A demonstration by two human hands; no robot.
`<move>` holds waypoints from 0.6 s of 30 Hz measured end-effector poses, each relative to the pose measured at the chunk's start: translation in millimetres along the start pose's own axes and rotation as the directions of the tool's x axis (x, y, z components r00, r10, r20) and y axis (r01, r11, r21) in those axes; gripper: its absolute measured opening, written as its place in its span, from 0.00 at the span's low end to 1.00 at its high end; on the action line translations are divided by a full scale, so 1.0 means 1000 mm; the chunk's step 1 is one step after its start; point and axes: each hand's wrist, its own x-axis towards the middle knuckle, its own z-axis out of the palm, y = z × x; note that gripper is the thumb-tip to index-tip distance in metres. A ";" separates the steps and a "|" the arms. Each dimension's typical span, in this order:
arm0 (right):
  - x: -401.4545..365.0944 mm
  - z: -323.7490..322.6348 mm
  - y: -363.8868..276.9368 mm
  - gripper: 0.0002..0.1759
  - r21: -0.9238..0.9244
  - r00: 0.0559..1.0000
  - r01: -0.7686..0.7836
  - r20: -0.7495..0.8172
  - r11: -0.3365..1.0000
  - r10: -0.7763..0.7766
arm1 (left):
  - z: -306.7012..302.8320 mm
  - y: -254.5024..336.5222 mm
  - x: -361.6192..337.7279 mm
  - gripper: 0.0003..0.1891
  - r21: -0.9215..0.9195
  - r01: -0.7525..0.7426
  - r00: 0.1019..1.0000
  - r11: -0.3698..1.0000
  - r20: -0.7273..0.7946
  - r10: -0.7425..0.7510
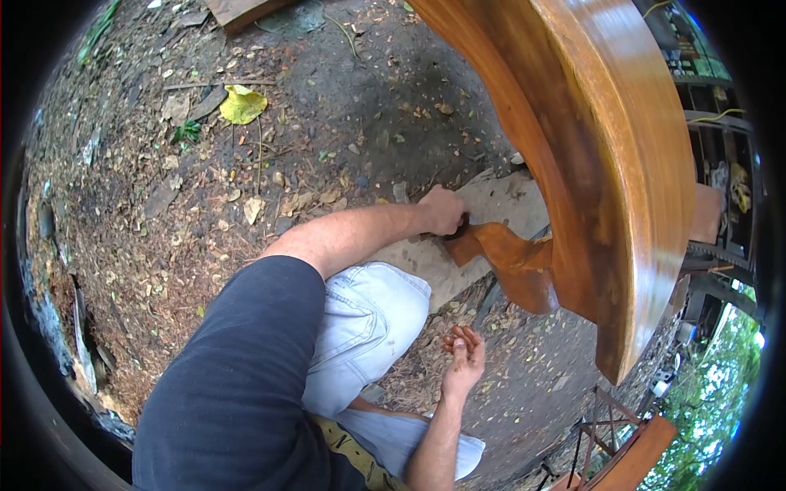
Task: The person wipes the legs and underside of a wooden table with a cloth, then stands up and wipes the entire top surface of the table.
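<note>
My left hand [444, 210] is closed at the foot of a curved, glossy brown wooden furniture leg [516, 255]. A small dark patch shows between the fingers and the wood, and the fingertips are hidden. The leg joins a large varnished wooden piece [606, 164] with a thick, curved edge. Below the leg and apart from it is my right hand [464, 360], palm turned up. Its fingers are curled in and stained reddish brown; whether anything small lies in them cannot be made out.
A flat grey board [499, 200] lies on the ground beneath the leg. Dry leaves and one yellow leaf [243, 105] cover the soil. A wood block [241, 12] sits at the top edge. Another wooden piece [639, 458] stands at lower right, with metal racks [725, 155] at right.
</note>
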 end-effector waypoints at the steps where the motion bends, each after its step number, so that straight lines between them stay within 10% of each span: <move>1: -0.001 -0.001 0.001 0.17 0.004 1.000 0.007 -0.003 1.000 -0.007 | 0.004 0.001 0.001 0.08 0.020 0.032 0.997 0.999 -0.073 -0.031; 4: -0.002 -0.006 0.012 0.17 0.006 1.000 -0.013 0.000 1.000 0.013 | -0.002 -0.001 0.006 0.07 0.230 -0.087 0.972 0.969 -0.195 0.134; 8: -0.005 -0.005 0.013 0.17 0.011 0.999 -0.034 -0.003 0.999 0.034 | -0.005 0.015 0.022 0.08 0.364 -0.197 0.980 0.910 0.050 0.192; 18: -0.004 -0.004 0.005 0.16 0.015 1.000 -0.005 -0.027 1.000 0.005 | -0.010 0.003 0.037 0.16 0.068 -0.174 0.965 0.982 0.212 0.156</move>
